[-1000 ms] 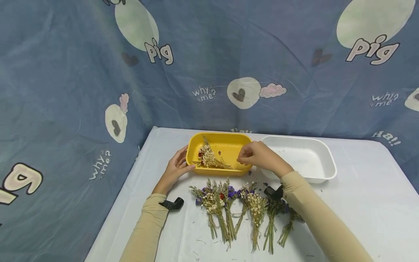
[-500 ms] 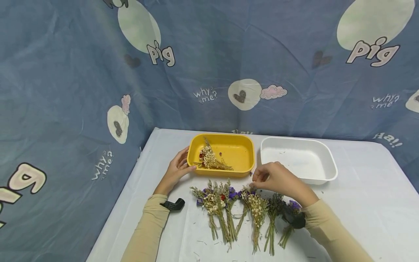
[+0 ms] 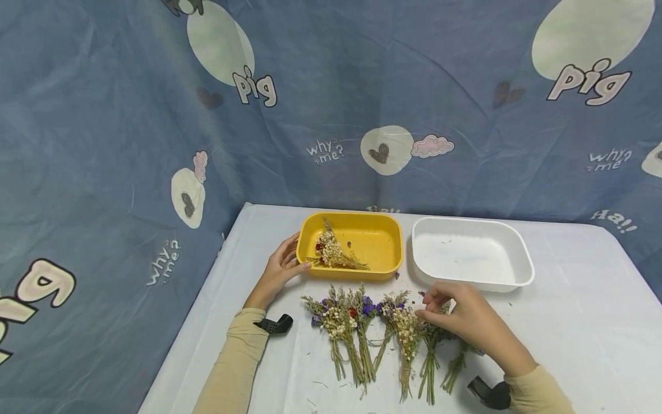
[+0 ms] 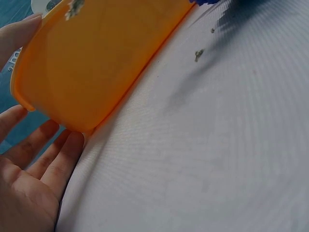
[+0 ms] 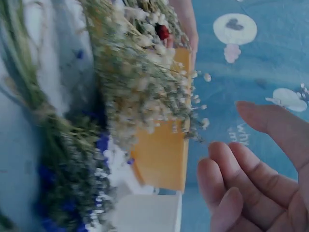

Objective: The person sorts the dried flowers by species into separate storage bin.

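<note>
My left hand [image 3: 279, 270] holds the left end of a yellow plastic tray [image 3: 380, 244], with the thumb at its near corner and the fingers against its end wall [image 4: 67, 113]. Inside the tray lies a small dried flower bunch [image 3: 333, 250] with cream and red heads. Several more dried bunches stand in a row in front, among them one with cream and purple heads [image 3: 336, 322] and a pale cream one [image 3: 405, 328]. My right hand [image 3: 460, 310] hovers over the row's right-hand bunches, fingers loosely bent and holding nothing; a dark green bunch [image 3: 428, 368] is partly hidden beneath it.
To the right of the yellow tray stands a white plastic tray [image 3: 470, 253] with a few crumbs inside. Bits of stem and petal are scattered over the white tablecloth [image 3: 574, 299]. Behind the table hangs a blue printed cloth [image 3: 310, 86].
My right hand has moved from over the yellow tray's right end, back toward me and to the right, to above the row of bunches. My left hand stays on the tray.
</note>
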Motion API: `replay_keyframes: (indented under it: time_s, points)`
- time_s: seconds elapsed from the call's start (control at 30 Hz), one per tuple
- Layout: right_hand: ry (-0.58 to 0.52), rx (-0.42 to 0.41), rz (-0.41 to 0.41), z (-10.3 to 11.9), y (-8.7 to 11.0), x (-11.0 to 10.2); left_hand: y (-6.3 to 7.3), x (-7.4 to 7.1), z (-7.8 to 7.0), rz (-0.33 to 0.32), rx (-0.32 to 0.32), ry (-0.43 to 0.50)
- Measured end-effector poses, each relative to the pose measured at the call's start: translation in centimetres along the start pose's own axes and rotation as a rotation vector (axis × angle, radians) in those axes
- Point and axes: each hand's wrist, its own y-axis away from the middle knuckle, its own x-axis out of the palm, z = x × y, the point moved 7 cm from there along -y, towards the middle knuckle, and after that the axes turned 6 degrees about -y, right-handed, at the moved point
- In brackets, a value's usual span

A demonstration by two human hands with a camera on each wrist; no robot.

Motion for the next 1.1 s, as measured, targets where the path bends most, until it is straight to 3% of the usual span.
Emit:
replay_keyframes:
  time_s: [0.2,0.43,0.6,0.83,1.1]
  points:
    - [0.001,0.044,-0.034,-0.7,1.8,0.3,0.0,0.1,-0.1,-0.002,0.002,0.003]
    - [0.02,0.079,0.009,-1.2,3.6,2.3,0.2,0.2,0.0,-0.002,-0.004,0.004]
    - [0.005,0.161,0.049,-1.8,4.6,4.3,0.1,0.1,0.0,-0.009,0.002,0.001]
    - [-0.02,0.311,0.084,-2.2,5.5,6.5,0.2,0.0,0.3,-0.004,-0.008,-0.001]
    - [-0.005,0.344,0.062,-2.3,5.5,7.3,0.1,0.1,0.0,-0.008,-0.01,0.009]
